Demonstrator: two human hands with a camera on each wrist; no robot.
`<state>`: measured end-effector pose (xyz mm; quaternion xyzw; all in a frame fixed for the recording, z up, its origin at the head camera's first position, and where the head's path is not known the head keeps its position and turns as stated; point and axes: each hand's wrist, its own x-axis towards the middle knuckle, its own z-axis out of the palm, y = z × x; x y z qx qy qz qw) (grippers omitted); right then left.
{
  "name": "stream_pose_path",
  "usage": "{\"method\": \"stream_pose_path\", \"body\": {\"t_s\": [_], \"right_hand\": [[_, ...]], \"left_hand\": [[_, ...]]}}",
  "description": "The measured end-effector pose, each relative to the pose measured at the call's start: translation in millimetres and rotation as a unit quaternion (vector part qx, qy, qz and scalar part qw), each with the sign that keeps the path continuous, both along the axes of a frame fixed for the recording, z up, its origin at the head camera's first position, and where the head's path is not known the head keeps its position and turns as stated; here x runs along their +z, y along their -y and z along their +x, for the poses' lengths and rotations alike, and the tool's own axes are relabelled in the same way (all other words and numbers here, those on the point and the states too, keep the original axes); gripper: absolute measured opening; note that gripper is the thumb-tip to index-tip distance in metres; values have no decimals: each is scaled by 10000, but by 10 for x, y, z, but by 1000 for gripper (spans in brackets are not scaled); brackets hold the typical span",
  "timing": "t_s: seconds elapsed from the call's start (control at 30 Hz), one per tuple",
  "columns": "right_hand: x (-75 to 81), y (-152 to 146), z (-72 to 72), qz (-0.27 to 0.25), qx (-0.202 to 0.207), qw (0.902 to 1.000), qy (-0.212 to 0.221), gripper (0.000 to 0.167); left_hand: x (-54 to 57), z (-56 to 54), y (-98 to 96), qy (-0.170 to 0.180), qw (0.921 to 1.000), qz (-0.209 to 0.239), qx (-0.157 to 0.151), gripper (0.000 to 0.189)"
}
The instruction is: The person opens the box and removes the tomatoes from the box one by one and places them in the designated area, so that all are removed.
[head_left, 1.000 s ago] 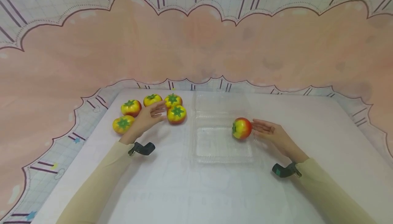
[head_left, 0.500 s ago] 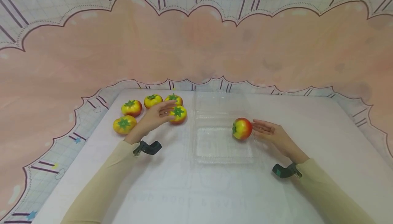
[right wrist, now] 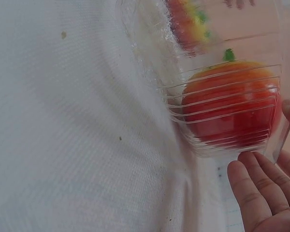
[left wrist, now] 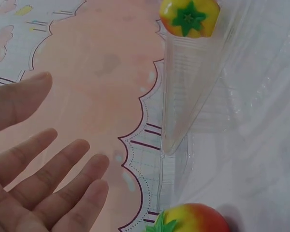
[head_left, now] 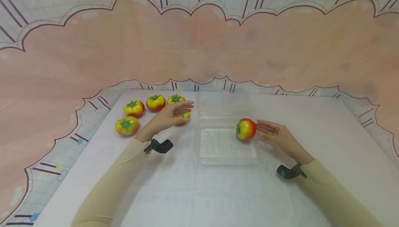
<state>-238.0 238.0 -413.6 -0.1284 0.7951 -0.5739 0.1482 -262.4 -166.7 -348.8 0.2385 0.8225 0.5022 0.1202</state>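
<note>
A red-and-yellow tomato (head_left: 246, 129) with a green calyx lies on its side in the near right part of a clear plastic container (head_left: 227, 162). At the container's right wall is my right hand (head_left: 275, 134), its fingers almost straight and their tips at the plastic. In the right wrist view, the tomato (right wrist: 232, 106) shows through the ribbed wall beside these fingers (right wrist: 256, 186). My left hand (head_left: 166, 118) hovers left of the container with fingers extended and holds nothing. It partly covers a tomato (head_left: 185, 117); the left wrist view shows the thumb spread apart.
Several more tomatoes stand left of the container, among them a front one (head_left: 127, 126) and a back one (head_left: 156, 102). The container's raised lid (head_left: 224, 104) lies toward the back. A white cloth (head_left: 174, 192) covers the table, with a patterned curtain (head_left: 199, 47) behind.
My left hand has moved rightward across the tomatoes toward the container, uncovering the left ones and covering the nearest right one. The right hand and the tomato in the container stay put.
</note>
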Motion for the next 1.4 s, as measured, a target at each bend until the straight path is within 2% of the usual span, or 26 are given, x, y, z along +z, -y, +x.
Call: {"method": "stream_pose_path", "body": {"t_s": [0.37,0.77,1.03,1.4], "right_hand": [[-13,0,-8,1,13,10000,-36,61],[23,2,3,66,-31,10000,5,61],[2,-14,-8,153,-39,9999,61,62],[-31,-37,-28,206,-18,9998,-4,61]], "left_hand": [[-33,-100,-204,-301,9978,-155,-564,57],[-42,-169,-519,-256,9960,-28,-853,55],[-89,-227,-739,-290,9932,172,-1115,55],[-119,-290,-1025,-321,9884,93,-1478,54]]}}
